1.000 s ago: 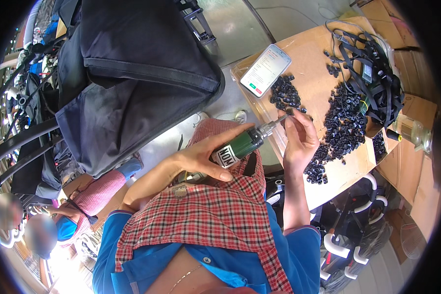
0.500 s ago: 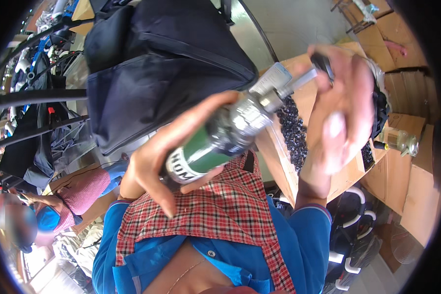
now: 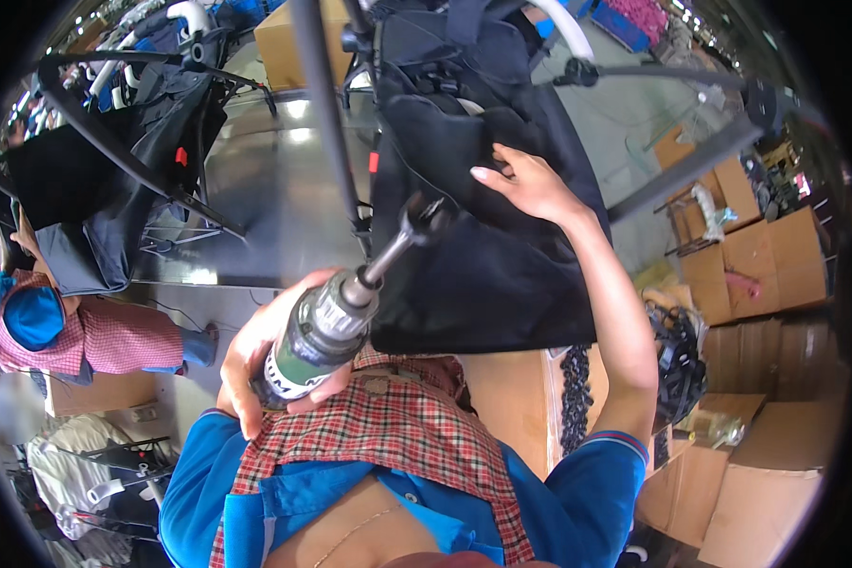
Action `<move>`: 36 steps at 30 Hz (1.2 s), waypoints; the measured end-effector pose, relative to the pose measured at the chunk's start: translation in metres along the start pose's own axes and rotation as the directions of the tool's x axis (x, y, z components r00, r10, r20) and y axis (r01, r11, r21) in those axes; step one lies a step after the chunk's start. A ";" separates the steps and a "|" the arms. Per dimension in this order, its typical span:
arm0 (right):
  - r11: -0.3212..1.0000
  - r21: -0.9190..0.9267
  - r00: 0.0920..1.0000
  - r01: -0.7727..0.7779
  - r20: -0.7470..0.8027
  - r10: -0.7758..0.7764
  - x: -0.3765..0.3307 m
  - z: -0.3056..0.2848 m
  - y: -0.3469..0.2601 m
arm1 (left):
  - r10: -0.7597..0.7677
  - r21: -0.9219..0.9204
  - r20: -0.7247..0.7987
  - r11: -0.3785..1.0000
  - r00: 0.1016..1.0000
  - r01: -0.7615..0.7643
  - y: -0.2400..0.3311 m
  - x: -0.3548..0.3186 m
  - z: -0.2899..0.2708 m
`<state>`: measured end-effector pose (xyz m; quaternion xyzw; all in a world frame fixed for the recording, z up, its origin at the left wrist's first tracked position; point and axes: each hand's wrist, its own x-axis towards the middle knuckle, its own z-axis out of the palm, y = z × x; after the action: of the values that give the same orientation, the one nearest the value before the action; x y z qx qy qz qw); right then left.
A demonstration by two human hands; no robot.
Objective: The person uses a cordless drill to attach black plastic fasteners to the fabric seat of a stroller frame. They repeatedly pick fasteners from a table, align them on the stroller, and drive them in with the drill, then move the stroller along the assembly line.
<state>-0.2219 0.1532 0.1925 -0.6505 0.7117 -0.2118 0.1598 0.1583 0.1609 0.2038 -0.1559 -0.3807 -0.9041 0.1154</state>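
Observation:
My left hand (image 3: 246,364) is wrapped round a power screwdriver (image 3: 323,331) with a green and white band. It is tilted up and away to the right. A small black plastic part (image 3: 422,220) sits at the tip of its bit. Beyond it, a black fabric seat (image 3: 483,289) hangs on what looks like a stroller frame. Over this fabric is my right hand (image 3: 537,187), thumb and forefinger stretched apart, holding nothing that I can see. Whether its fingers touch the cloth I cannot tell.
Dark frame tubes (image 3: 326,114) cross ahead of me, beside a shiny metal table (image 3: 274,222). Small black parts (image 3: 575,398) lie in a wooden box at my right, near cardboard boxes (image 3: 776,464). A person in a blue cap (image 3: 34,317) works at the left.
My view has turned, bringing the fabric seat to the middle. My right hand has left the screwdriver's tip for the cloth. The black part it held now sits on the bit.

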 end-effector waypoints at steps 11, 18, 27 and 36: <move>0.967 -0.237 0.995 0.091 -0.014 -0.097 0.099 0.076 -0.061 | 0.067 -0.083 -0.265 0.992 0.962 -0.092 0.054 -0.041 -0.022; 0.981 -0.177 0.755 0.077 -0.633 -0.173 0.129 -0.015 -0.101 | 0.190 -0.118 -0.050 0.974 0.980 -0.195 0.055 -0.045 -0.053; 0.730 -0.116 0.504 0.673 -0.651 -0.567 0.079 -0.092 -0.223 | 0.270 -0.134 -0.079 0.951 0.960 -0.279 0.066 -0.048 -0.067; 0.598 0.251 0.647 0.761 -0.238 -0.724 0.122 -0.100 -0.232 | 0.298 -0.133 0.067 0.948 0.952 -0.288 0.083 -0.014 -0.086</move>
<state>-0.0854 0.0267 0.4029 -0.8381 0.3379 -0.4101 0.1232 0.1818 0.0438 0.1958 -0.2563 -0.3019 -0.8910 0.2221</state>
